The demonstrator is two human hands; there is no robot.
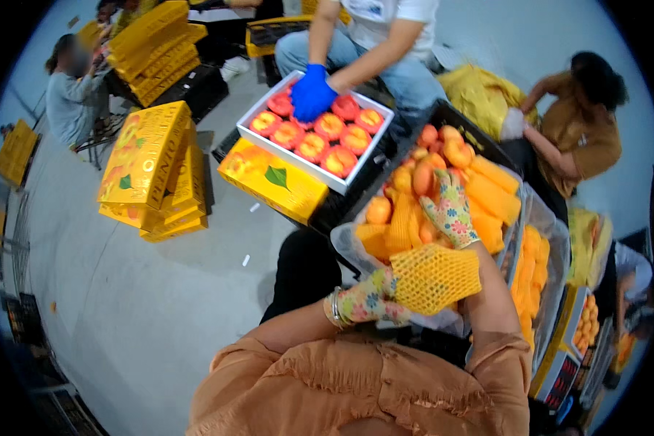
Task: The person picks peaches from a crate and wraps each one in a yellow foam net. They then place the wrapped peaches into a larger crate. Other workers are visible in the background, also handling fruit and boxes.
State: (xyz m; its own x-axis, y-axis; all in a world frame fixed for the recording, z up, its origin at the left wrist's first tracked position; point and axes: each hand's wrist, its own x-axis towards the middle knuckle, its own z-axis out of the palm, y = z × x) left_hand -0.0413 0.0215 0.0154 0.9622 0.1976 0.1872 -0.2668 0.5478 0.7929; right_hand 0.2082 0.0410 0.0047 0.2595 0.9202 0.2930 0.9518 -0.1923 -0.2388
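Observation:
My left hand (pixel 369 298), in a floral-print glove, holds a yellow foam fruit net (pixel 436 279) in front of my body. The net looks puffed out, and its inside is hidden. My right hand (pixel 453 211), in a matching glove, reaches with spread fingers over a plastic-lined crate (pixel 354 253). Its fingertips touch or hover just above the loose peaches (pixel 424 177); which of the two, I cannot tell. Bundles of flat yellow foam nets (pixel 490 188) lie in the same crate, beside and under the fruit.
Across from me, a co-worker's blue-gloved hand (pixel 312 94) rests on peaches in a white tray box (pixel 354 182), set over a yellow carton (pixel 272 180). Yellow cartons (pixel 147 163) are stacked on the floor at left. Another lined crate (pixel 534 272) with nets stands right; a person (pixel 583 125) sits beyond.

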